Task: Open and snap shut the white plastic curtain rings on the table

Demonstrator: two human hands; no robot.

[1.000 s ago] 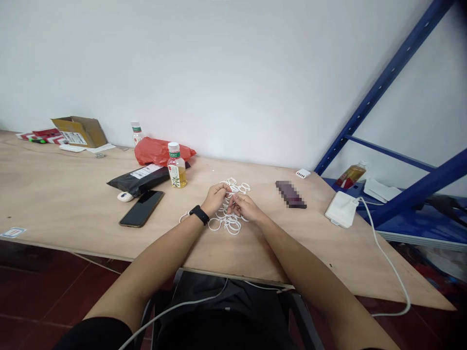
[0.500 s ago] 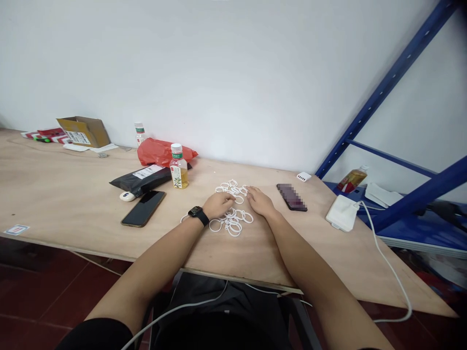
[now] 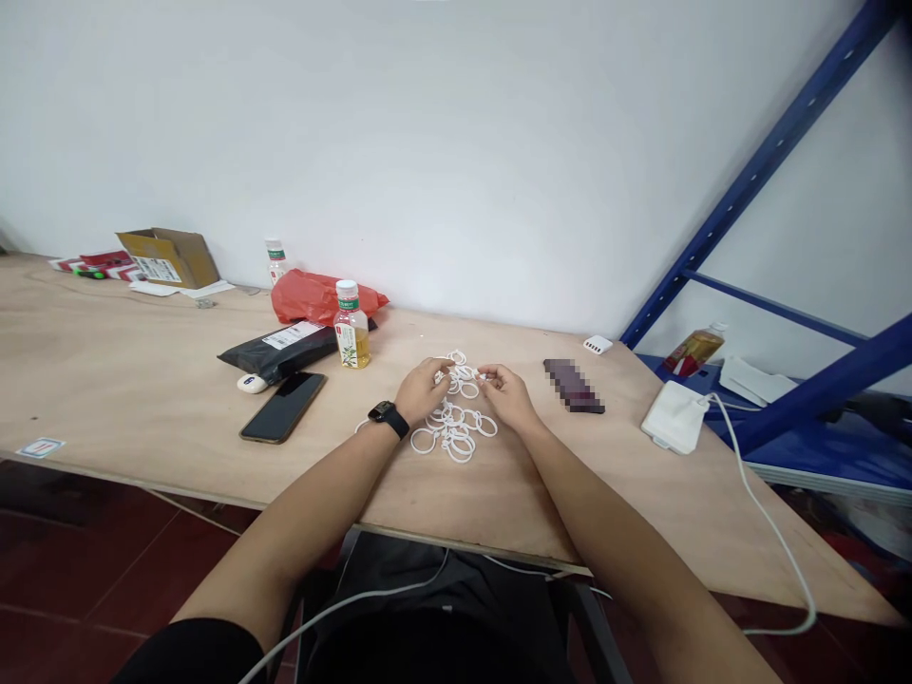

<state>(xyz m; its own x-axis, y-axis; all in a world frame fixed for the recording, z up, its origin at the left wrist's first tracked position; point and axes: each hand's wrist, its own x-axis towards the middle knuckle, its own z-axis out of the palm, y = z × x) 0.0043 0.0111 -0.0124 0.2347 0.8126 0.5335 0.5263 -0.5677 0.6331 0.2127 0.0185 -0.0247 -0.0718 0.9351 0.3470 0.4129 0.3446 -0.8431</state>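
And we've got the right hand point(image 3: 507, 397), flat a moment ago, now pinching a white ring point(image 3: 471, 389), left hand point(image 3: 423, 391) curled, its grip hidden!

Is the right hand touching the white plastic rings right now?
Touching: the head view shows the right hand with its fingertips pinched onto one of the white plastic rings in the loose pile.

Rings point(image 3: 456, 439) on table point(image 3: 128, 380) — phone point(image 3: 283, 408) left (bottle point(image 3: 351, 328) behind), charger point(image 3: 674, 416) right
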